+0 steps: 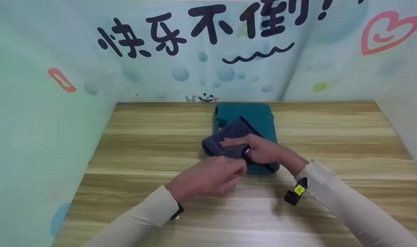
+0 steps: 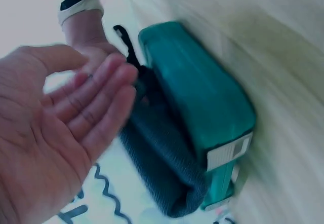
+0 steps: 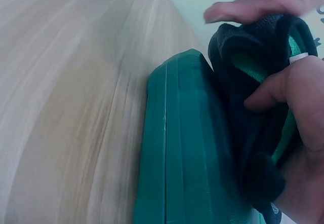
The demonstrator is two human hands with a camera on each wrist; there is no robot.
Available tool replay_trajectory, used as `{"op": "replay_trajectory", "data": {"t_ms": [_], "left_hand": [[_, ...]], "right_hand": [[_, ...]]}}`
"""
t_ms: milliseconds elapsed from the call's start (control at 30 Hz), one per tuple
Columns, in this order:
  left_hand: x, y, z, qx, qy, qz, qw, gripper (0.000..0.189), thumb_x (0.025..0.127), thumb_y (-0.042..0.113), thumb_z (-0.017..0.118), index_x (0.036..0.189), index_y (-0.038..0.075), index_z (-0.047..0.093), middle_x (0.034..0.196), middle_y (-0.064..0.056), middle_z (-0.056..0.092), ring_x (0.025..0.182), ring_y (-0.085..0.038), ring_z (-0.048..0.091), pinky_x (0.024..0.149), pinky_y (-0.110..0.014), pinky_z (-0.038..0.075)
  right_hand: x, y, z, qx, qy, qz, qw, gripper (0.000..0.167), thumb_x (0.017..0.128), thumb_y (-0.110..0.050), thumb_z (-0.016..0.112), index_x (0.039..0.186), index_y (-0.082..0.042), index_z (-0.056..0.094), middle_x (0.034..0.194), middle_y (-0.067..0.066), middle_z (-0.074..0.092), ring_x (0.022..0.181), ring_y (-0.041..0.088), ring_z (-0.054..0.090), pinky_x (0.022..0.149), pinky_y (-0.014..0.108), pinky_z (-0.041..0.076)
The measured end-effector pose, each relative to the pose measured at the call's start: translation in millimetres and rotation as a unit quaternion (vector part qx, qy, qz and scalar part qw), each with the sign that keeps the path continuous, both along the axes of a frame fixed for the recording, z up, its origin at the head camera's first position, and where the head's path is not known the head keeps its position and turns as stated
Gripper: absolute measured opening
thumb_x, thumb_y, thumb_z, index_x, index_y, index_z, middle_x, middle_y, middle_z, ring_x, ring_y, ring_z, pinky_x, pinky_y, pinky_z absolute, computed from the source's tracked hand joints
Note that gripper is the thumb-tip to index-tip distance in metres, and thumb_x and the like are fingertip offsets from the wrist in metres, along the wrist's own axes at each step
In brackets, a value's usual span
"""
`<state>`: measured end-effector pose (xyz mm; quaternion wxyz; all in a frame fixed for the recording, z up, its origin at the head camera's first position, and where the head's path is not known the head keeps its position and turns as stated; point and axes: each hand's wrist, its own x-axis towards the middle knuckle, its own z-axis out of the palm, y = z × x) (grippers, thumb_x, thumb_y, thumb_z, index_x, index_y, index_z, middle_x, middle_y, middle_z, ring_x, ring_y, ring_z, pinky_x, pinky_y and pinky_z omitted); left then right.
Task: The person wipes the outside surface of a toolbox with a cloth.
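Observation:
A folded dark grey-blue cloth (image 1: pixel 234 132) with black edging lies across a teal case (image 1: pixel 246 111) set flat on the table. My right hand (image 1: pixel 263 149) holds the cloth, its fingers stretched over the top. In the right wrist view the thumb (image 3: pixel 268 93) presses into the cloth's fold, where a green inner side shows. Just in front of the cloth hovers my left hand (image 1: pixel 211 175), holding nothing. The left wrist view shows its fingers (image 2: pixel 109 95) loosely bent, palm in view, with the rolled cloth edge (image 2: pixel 162 163) beyond them.
Under everything is a wood-grain table (image 1: pixel 153 137). Behind it hangs a pale printed backdrop (image 1: pixel 160 79) with dark lettering, which also rises along the sides. The case carries a white label (image 2: pixel 230 152). Small black devices (image 1: pixel 296 192) are strapped at both wrists.

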<state>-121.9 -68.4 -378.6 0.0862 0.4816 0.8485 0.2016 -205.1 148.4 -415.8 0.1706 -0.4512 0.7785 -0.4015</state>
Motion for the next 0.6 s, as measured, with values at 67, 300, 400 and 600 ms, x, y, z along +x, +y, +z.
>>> {"op": "replay_trajectory", "data": {"t_ms": [67, 300, 400, 600], "left_hand": [[-0.8, 5.5, -5.9, -0.004, 0.013, -0.043, 0.9990, 0.019, 0.104, 0.013, 0.055, 0.121, 0.009, 0.064, 0.116, -0.002, 0.066, 0.105, -0.008, 0.062, 0.089, -0.023, 0.050], [2.8, 29.8, -31.4, -0.129, 0.091, -0.038, 0.9867, 0.053, 0.109, 0.024, 0.047, 0.156, 0.003, 0.036, 0.163, -0.012, 0.030, 0.149, -0.018, 0.024, 0.115, -0.026, 0.023], [5.2, 34.8, -40.1, -0.161, 0.114, 0.000, 0.9803, 0.058, 0.109, 0.024, 0.045, 0.161, 0.004, 0.026, 0.165, -0.011, 0.025, 0.149, -0.021, 0.023, 0.114, -0.029, 0.029], [11.7, 38.7, -48.2, -0.176, 0.169, 0.035, 0.9691, 0.063, 0.107, 0.024, 0.052, 0.160, 0.004, 0.026, 0.162, -0.011, 0.030, 0.145, -0.024, 0.033, 0.103, -0.032, 0.045]], "right_hand": [[-0.9, -0.2, 1.1, -0.003, -0.001, -0.004, 1.0000, 0.065, 0.088, 0.015, 0.048, 0.145, -0.013, 0.059, 0.142, -0.006, 0.058, 0.134, 0.015, 0.049, 0.110, 0.041, 0.037], [-4.2, -0.3, 0.3, -0.032, -0.014, 0.001, 0.9994, 0.062, 0.088, 0.017, 0.046, 0.143, -0.009, 0.060, 0.140, 0.002, 0.060, 0.134, 0.021, 0.049, 0.108, 0.039, 0.037], [-3.5, -1.3, 1.9, -0.029, -0.026, 0.001, 0.9993, 0.061, 0.090, 0.016, 0.045, 0.143, -0.010, 0.060, 0.141, 0.002, 0.059, 0.135, 0.022, 0.048, 0.109, 0.041, 0.036], [1.0, -5.4, 9.9, 0.028, 0.000, 0.005, 0.9996, 0.064, 0.089, 0.016, 0.047, 0.146, -0.011, 0.057, 0.146, 0.003, 0.055, 0.138, 0.022, 0.044, 0.112, 0.045, 0.033]]}}
